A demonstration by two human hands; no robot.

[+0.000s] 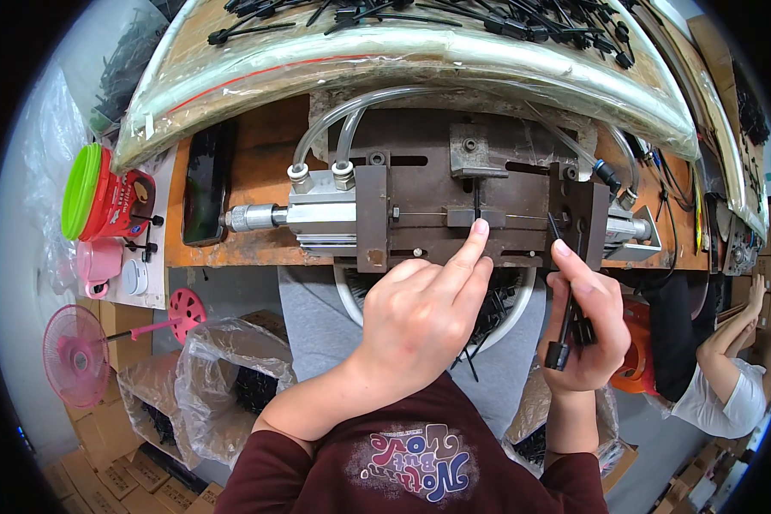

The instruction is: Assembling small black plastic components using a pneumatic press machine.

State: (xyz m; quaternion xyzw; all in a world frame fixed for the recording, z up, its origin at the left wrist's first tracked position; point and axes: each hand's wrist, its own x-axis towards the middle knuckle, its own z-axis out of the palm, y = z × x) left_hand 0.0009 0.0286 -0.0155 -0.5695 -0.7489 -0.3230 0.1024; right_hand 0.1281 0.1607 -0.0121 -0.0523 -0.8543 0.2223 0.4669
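Observation:
My left hand [428, 300] reaches over the metal clamping fixture [420, 184], its index finger stretched out. That fingertip touches the lower end of a thin black piece [477, 201] standing in the small central block of the fixture. Nothing is held in the left hand. Just to the right, my right hand [593, 330] is closed around a few thin black plastic rods [564, 334] with thicker knobbed heads. One rod tip pokes up past the thumb toward the fixture's right plate. The palm side hides part of the bundle.
Above the fixture, a plastic-wrapped padded tray edge [403, 60] borders piled black rods [531, 21]. Air cylinders [321, 218] with clear hoses flank the fixture. A white-rimmed container [351, 295] of rods sits below. At left are a red bucket [120, 201] and pink fan [77, 355]; another person [728, 368] sits right.

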